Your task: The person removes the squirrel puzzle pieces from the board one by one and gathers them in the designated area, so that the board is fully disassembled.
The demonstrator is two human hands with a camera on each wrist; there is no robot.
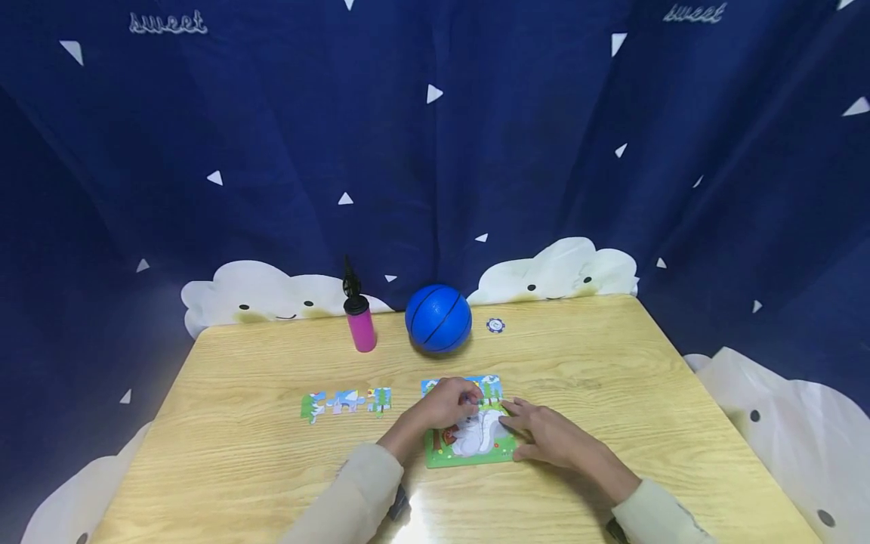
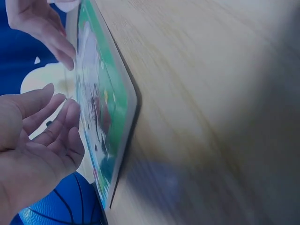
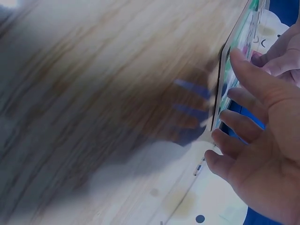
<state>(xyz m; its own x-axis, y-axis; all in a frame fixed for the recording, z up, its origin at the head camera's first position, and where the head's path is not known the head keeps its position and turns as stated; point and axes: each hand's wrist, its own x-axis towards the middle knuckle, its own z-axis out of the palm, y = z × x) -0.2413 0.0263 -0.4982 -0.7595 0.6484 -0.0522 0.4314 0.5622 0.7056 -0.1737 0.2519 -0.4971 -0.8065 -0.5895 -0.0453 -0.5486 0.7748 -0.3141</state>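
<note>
I see both hands on the puzzle board [image 1: 469,442], table [image 1: 612,363] centre, near edge. Left hand [image 1: 445,404] has fingers curled over the board's top, seemingly pinching a piece, though I can't tell for sure. Right hand [image 1: 544,434] lies flat at its 3 o'clock edge, fingers loosely spread, likely steadying it. Loose pieces [image 1: 347,403] sit at 9 o'clock; ball [image 1: 438,318] and pump [image 1: 360,321] at 12.

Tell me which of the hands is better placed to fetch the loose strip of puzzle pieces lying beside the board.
Probably the left hand: the loose strip lies on its side of the puzzle board, with bare table between. The right hand rests at the board's far edge and would have to cross over.
</note>
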